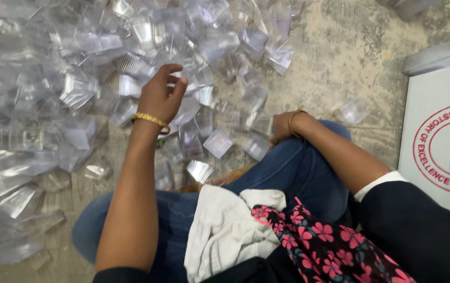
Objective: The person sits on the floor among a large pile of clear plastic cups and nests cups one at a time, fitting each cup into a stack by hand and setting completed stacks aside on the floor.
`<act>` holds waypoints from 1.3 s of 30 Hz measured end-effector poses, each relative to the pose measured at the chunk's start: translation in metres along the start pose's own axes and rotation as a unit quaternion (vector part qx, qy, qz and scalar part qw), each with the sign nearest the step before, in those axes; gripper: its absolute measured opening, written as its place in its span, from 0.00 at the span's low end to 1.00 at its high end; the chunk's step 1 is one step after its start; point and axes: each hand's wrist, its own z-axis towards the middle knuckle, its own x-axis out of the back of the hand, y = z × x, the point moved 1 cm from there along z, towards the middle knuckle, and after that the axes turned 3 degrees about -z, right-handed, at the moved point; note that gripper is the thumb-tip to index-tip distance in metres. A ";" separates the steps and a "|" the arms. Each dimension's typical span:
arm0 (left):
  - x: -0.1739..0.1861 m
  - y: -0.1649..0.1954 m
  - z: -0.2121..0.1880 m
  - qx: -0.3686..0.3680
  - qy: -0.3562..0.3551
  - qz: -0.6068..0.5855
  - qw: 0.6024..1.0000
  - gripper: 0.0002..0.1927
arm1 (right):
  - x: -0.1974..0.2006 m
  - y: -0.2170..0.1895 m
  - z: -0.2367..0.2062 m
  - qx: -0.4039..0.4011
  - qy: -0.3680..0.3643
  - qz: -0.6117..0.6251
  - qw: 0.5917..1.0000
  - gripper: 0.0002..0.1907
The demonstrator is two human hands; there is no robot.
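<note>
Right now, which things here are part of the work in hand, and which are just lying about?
In use: heap of small clear plastic pieces; left hand reaching into it; right hand, mostly hidden behind knee.
Lying about: white cloth on lap; white printed carton; grey concrete floor.

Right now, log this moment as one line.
left hand: reaching into clear plastic pieces | right hand: resting by knee | floor: littered

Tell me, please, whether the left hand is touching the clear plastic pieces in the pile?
Touching. The head view shows the left hand with fingertips curled onto the clear plastic pieces, no gap visible.
</note>
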 end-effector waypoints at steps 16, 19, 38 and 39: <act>0.004 -0.045 -0.015 0.051 -0.019 0.137 0.989 0.21 | -0.018 -0.039 0.013 -0.045 0.198 0.019 0.979 0.13; 0.006 -0.044 -0.018 0.058 -0.008 0.144 0.988 0.21 | -0.020 -0.039 0.007 0.012 0.292 0.272 0.917 0.12; -0.004 0.016 -0.059 0.018 0.008 0.101 0.995 0.21 | -0.023 -0.081 -0.065 -0.072 0.156 0.100 0.980 0.61; -0.005 0.019 -0.064 0.020 0.005 0.067 0.998 0.20 | -0.023 -0.080 -0.065 0.026 0.268 0.234 0.934 0.55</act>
